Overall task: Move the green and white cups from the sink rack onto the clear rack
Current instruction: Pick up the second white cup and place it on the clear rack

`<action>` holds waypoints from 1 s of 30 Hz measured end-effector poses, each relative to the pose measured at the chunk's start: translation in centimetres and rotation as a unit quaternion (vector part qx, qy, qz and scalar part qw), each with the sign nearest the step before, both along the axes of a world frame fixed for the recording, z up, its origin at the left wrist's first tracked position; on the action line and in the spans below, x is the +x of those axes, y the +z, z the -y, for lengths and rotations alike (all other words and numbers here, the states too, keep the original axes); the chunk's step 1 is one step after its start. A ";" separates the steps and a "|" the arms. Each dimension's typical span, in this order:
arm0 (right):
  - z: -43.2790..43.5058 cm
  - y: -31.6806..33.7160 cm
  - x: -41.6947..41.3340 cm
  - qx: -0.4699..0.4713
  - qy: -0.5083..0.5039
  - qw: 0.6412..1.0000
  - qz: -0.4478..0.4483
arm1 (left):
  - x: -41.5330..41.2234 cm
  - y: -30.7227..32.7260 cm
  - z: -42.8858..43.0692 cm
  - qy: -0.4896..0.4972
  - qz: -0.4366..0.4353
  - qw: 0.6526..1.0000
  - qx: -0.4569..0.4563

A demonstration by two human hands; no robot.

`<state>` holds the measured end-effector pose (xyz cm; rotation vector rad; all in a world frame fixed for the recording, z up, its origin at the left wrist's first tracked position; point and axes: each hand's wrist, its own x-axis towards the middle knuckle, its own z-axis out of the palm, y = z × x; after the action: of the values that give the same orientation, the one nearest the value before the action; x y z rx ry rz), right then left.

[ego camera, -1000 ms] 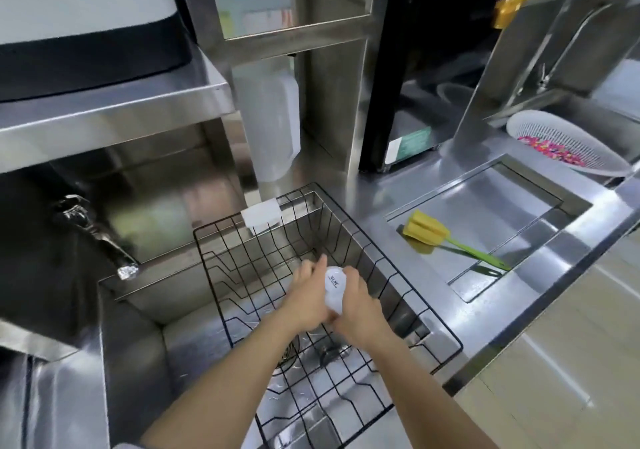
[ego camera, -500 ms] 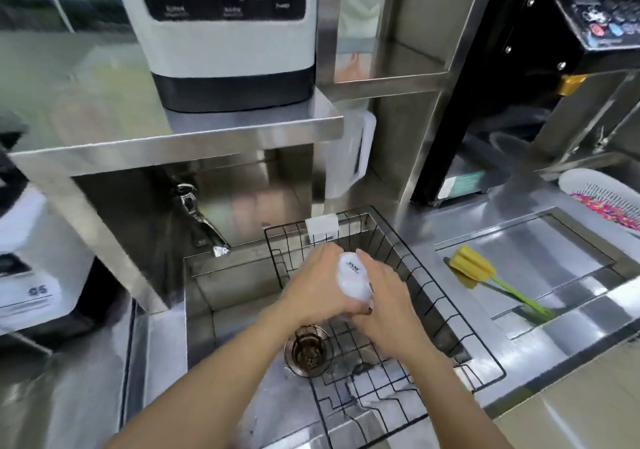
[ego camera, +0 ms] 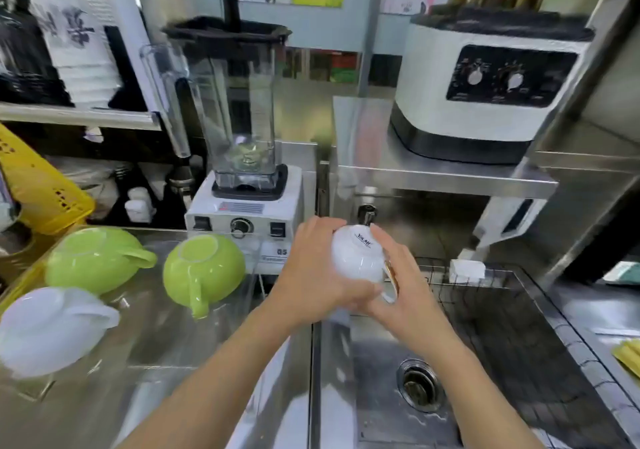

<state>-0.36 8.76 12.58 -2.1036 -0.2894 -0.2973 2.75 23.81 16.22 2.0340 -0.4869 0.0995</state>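
1. Three cups already sit upside down on the clear rack on the bench at nine o'clock: a green cup at the back left, a second green cup to its right with the handle pointing toward me, and a white cup nearest the front edge.
2. A fourth piece, the white cup in hand, is held base-up between both hands above the seam where the bench meets the sink, roughly at the middle of the scene.
3. The left hand wraps the cup's left side with its fingers curled under; the right hand closes on the right side and seems to cover the handle.
4. The wire sink rack lies at three o'clock inside the sink. The part I can see holds no cups, though its far and lower reaches are blurred or cut off.
5. By my reckoning the job is nearly done: this cup has to travel toward nine o'clock and be set down upside down in a free spot on the clear rack.
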 end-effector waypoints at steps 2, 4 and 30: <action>-2.9 0.8 0.3 0.019 0.030 0.999 0.001 | -1.0 0.6 -2.9 0.037 0.001 0.999 -0.034; -5.5 1.4 0.4 0.037 0.057 0.998 0.003 | -2.0 1.3 -5.3 0.069 0.015 0.997 -0.040; -18.5 -0.7 -1.5 -0.113 0.138 0.983 -0.048 | -6.6 -2.8 -18.7 0.158 -0.043 0.986 -0.022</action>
<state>-1.87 27.23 11.83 -2.2575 -0.5732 0.0017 -3.87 42.47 13.44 2.0484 -0.1041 0.2102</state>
